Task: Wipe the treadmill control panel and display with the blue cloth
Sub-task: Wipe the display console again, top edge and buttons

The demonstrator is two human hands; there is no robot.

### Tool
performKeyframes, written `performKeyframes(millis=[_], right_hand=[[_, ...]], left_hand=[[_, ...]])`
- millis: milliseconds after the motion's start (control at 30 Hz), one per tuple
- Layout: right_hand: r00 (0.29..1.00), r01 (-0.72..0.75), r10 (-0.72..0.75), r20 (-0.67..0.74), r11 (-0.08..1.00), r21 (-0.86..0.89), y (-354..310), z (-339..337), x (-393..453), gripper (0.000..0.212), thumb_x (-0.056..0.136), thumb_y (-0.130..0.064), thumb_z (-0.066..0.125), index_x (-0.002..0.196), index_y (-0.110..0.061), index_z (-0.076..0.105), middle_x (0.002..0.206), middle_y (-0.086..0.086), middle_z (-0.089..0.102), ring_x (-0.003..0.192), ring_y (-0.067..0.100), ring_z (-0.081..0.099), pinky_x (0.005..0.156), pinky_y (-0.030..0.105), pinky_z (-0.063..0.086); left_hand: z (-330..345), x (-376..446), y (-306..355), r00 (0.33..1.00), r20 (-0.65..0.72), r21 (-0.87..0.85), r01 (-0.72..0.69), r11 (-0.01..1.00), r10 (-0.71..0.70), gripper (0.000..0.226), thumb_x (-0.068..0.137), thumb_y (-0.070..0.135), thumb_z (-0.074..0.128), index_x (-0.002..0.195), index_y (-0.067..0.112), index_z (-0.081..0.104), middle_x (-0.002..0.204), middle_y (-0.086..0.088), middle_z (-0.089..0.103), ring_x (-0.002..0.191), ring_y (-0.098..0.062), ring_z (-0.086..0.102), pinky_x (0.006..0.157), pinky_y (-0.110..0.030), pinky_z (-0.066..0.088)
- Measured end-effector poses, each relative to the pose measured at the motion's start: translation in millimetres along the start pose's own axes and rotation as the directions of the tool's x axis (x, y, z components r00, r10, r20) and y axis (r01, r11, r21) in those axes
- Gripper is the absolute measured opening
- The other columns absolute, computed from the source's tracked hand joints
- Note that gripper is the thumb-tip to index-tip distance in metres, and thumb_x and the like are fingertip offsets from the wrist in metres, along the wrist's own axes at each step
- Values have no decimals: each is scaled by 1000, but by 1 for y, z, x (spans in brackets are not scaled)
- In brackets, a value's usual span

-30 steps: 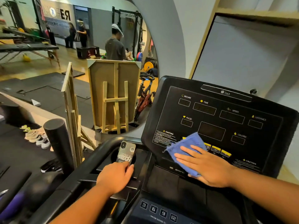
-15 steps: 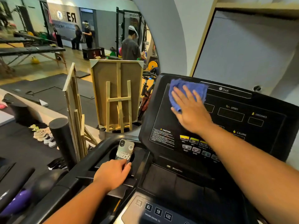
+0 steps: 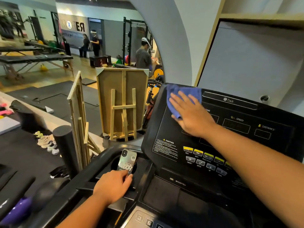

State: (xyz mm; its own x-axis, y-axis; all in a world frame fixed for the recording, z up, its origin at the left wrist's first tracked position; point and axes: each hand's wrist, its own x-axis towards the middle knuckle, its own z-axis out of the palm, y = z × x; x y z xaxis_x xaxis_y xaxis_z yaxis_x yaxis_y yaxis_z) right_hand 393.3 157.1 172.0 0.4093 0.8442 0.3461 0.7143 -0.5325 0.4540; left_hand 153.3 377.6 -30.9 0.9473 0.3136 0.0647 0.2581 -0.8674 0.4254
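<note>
Blue cloth [image 3: 182, 96] is pressed flat under the right hand [image 3: 192, 116], fingers straight, at the top left corner of the control panel [image 3: 166, 129]. Over by the panel's lower left, a phone [image 3: 127, 159] in the cup holder is touched by the left hand [image 3: 113, 185], fingers loosely curled; no grip is visible. Display windows [image 3: 236, 125] and yellow buttons [image 3: 197, 152] are judged yet to be wiped, so the job looks partway.
</note>
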Motion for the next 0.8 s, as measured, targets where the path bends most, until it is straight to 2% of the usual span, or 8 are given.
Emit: performKeyframes(millis=[100, 267, 400, 500, 567, 633, 700, 800], right_hand=[[993, -105, 106, -43, 994, 20, -11, 0, 6, 67, 103, -50, 34, 159, -17, 19, 168, 4, 14, 155, 31, 4, 124, 53, 4], [941, 325, -323, 96, 946, -2, -53, 38, -87, 73, 93, -44, 39, 158, -16, 23, 167, 5, 18, 154, 31, 9, 122, 50, 2], [898, 406, -403, 174, 914, 17, -34, 37, -117, 70, 97, -41, 44, 160, -20, 18, 167, 0, 18, 155, 23, 5, 123, 42, -1], [993, 102, -98, 60, 992, -69, 20, 11, -91, 75, 98, -40, 49, 160, -20, 13, 167, 2, 15, 155, 25, 7, 123, 45, 6], [988, -157, 157, -14, 986, -62, 51, -10, -77, 73, 102, -46, 44, 160, -19, 9, 168, 3, 11, 155, 26, 3, 124, 48, 4], [962, -271, 269, -51, 962, -31, 46, -13, -72, 71, 103, -53, 34, 160, -17, 12, 168, 5, 8, 155, 28, 0, 124, 51, 4], [982, -188, 186, -39, 980, -70, 9, 6, -83, 74, 101, -55, 34, 160, -15, 16, 168, 8, 7, 154, 33, 0, 123, 55, 7], [988, 141, -139, 62, 990, -27, -49, 42, -130, 73, 98, -51, 41, 159, -16, 21, 167, 7, 16, 154, 34, 8, 122, 52, 4]], left_hand=[[1, -1, -2, 1000, -2, 0, 6, 1000, -6, 47, 96, 62, 34, 82, 26, 60, 74, 9, 68, 72, -7, 63, 73, -36, 54], [0, -1, 1, 1000, -1, -2, 2, 1000, -2, 45, 98, 59, 35, 80, 27, 60, 72, 8, 67, 70, -7, 62, 69, -33, 51], [-1, -2, 2, 1000, 20, 0, 11, 1000, -11, 44, 98, 60, 34, 84, 30, 63, 74, 10, 69, 73, -6, 64, 74, -34, 55], [-3, -1, 4, 1000, 10, 7, 10, 1000, -10, 43, 98, 59, 35, 87, 30, 65, 76, 10, 70, 73, -6, 64, 72, -31, 52], [-3, -1, 4, 1000, 10, 9, 10, 1000, -10, 43, 99, 58, 36, 88, 30, 66, 77, 11, 70, 73, -4, 64, 70, -29, 50], [-4, -1, 5, 999, 29, 10, 17, 1000, -17, 42, 99, 59, 36, 89, 32, 67, 77, 12, 70, 74, -4, 64, 72, -29, 51], [-5, -2, 6, 999, 40, 11, 25, 1000, -26, 40, 100, 58, 37, 92, 33, 67, 78, 13, 71, 75, -3, 64, 73, -29, 52], [-6, -2, 7, 999, 44, 20, 28, 999, -29, 40, 100, 57, 37, 93, 33, 68, 78, 12, 71, 74, -3, 65, 72, -28, 51]])
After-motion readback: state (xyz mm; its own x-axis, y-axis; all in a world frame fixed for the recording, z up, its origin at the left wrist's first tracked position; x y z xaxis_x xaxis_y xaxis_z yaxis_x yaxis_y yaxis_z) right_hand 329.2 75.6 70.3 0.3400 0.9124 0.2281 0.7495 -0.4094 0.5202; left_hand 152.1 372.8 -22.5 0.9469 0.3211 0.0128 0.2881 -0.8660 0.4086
